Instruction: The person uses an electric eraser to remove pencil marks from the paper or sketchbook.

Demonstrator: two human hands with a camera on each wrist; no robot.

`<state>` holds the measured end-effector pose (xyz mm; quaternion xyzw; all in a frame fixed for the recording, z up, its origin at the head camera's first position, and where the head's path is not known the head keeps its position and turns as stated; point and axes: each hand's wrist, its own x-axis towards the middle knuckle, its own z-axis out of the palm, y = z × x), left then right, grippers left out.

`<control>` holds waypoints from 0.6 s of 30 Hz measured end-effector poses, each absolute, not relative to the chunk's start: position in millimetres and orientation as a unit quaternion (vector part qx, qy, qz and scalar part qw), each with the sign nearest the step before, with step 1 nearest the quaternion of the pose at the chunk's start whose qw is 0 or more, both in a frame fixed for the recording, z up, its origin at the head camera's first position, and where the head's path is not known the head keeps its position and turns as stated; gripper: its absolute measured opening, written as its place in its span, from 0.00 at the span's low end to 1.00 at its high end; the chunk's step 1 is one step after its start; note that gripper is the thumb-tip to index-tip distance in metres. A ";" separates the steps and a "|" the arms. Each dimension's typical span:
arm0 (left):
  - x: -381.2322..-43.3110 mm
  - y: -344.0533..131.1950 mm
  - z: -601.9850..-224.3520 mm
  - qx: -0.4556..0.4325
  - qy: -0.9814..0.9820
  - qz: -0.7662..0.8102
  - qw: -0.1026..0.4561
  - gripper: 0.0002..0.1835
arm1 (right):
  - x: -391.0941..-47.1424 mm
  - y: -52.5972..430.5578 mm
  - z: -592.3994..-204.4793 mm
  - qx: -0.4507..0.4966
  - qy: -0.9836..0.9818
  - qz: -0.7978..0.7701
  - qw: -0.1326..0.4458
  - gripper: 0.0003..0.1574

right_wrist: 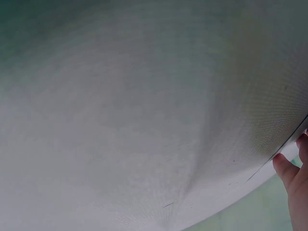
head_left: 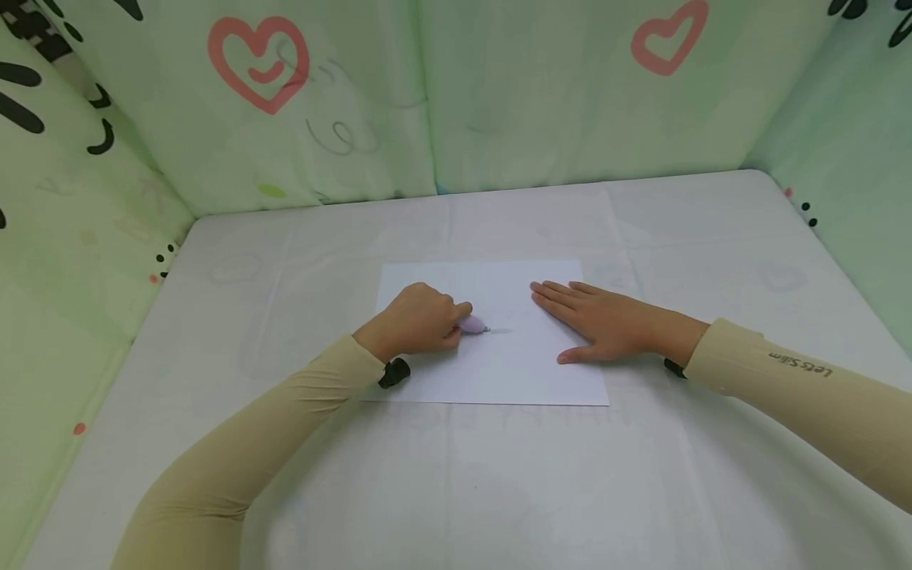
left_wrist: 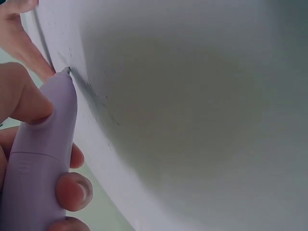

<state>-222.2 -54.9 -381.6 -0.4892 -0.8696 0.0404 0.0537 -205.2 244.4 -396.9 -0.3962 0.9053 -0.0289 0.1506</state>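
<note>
A white sheet of paper (head_left: 499,380) lies on the table. My left hand (head_left: 420,321) grips a chunky lavender electric eraser (head_left: 473,324), thumb and fingers wrapped round its body. In the left wrist view the narrow tip of the electric eraser (left_wrist: 50,115) is right at the paper, beside a faint grey line (left_wrist: 91,94) with small dark specks around it. My right hand (head_left: 598,318) rests flat on the right part of the sheet, fingers straight and thumb spread. Only some of its fingers (right_wrist: 288,173) show at the edge of the right wrist view.
A white cloth with creases covers the table (head_left: 456,483). Pale green curtains (head_left: 527,111) with printed hearts and black marks hang behind it and on both sides. Black wrist straps (head_left: 394,373) show below the beige sleeves (head_left: 285,427).
</note>
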 end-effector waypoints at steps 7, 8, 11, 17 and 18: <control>-222.0 -55.3 -380.9 -0.492 -0.867 0.045 0.061 0.05 | -205.9 245.1 -397.9 -0.398 0.905 -0.027 0.148 0.59; -222.0 -55.2 -380.7 -0.491 -0.868 0.044 0.061 0.05 | -206.0 245.2 -398.0 -0.399 0.905 -0.026 0.147 0.59; -222.1 -54.6 -381.0 -0.492 -0.867 0.050 0.062 0.05 | -206.4 245.3 -398.1 -0.399 0.905 -0.025 0.147 0.59; -222.2 -53.5 -382.1 -0.491 -0.868 0.047 0.053 0.05 | -205.5 245.0 -397.1 -0.399 0.905 -0.026 0.148 0.59; -222.2 -53.6 -382.3 -0.491 -0.868 0.047 0.054 0.05 | -205.3 245.0 -397.0 -0.399 0.905 -0.026 0.148 0.58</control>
